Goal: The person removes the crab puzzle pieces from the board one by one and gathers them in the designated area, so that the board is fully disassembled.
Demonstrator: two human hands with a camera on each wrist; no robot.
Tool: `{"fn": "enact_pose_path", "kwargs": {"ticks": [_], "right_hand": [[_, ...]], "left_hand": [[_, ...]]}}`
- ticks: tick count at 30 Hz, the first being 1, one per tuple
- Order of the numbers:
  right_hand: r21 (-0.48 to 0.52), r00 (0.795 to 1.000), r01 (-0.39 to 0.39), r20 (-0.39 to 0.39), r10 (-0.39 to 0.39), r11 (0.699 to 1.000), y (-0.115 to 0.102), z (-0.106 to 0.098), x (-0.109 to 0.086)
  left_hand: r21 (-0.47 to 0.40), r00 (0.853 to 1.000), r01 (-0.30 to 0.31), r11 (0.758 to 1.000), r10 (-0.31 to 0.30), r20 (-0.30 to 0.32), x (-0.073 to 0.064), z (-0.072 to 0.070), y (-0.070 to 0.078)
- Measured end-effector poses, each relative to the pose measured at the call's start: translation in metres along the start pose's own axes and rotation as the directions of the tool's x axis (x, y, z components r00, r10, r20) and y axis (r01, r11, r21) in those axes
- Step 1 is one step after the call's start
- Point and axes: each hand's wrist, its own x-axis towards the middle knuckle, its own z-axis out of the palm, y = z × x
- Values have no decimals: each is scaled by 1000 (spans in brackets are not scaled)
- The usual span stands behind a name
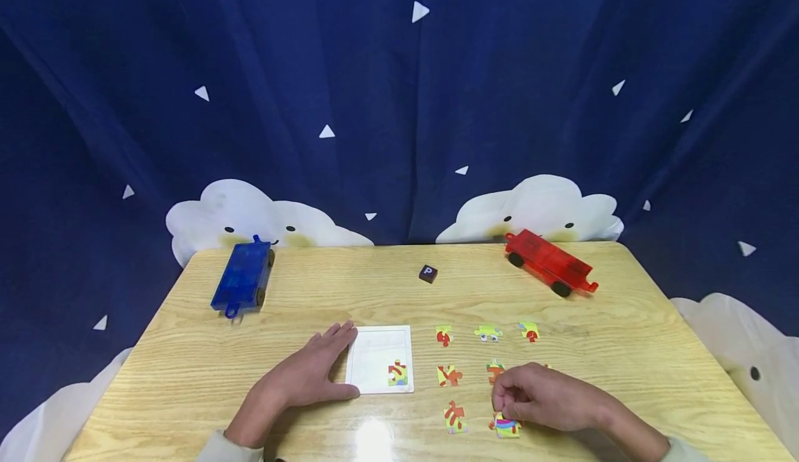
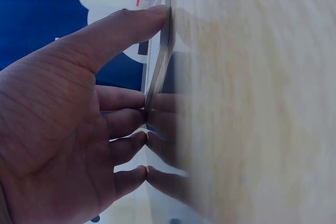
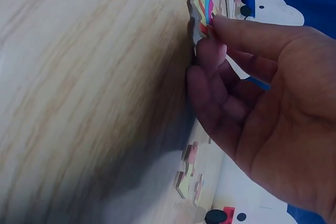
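Observation:
My left hand (image 1: 312, 372) is spread beside a square white puzzle frame (image 1: 374, 328). Its thumb touches the frame's near left corner and its fingertips rest by the far left one; the left wrist view shows the frame's thin edge (image 2: 157, 72) against the hand. One yellow and red jigsaw piece (image 1: 397, 374) lies inside at the near right corner. With thumb and forefinger, my right hand (image 1: 546, 398) pinches the edge of a jigsaw piece with rainbow stripes (image 1: 508, 427), low at the tabletop; the right wrist view shows this piece (image 3: 203, 6) slightly tilted.
Loose jigsaw pieces lie in rows right of the frame, among them one with eyes (image 1: 489, 334) and a red and yellow one (image 1: 455, 417). My right hand partly covers others. Farther back stand a blue toy wagon (image 1: 243, 275), a black P tile (image 1: 428, 273) and a red toy wagon (image 1: 549, 261).

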Motion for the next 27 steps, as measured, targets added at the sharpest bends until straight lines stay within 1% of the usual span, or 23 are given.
{"fn": "enact_pose_path", "kwargs": {"ticks": [9,16,22,27], "right_hand": [[-17,999,-37,-10,37,999,1,-1,0],[-43,999,-29,-37,27,999,2,-2,1],[-33,998,-44,-44,43,998,1,-2,1],[-19,998,-37,-58,36,999,0,-2,0]], "left_hand": [[-10,1000,6,1000,-6,6,-1,-1,3],[-14,1000,3,1000,-3,5,-1,-2,3],[-3,1000,-13,1000,13,2,-1,-2,2],[-1,1000,-6,1000,6,3,-1,-1,1]]}}
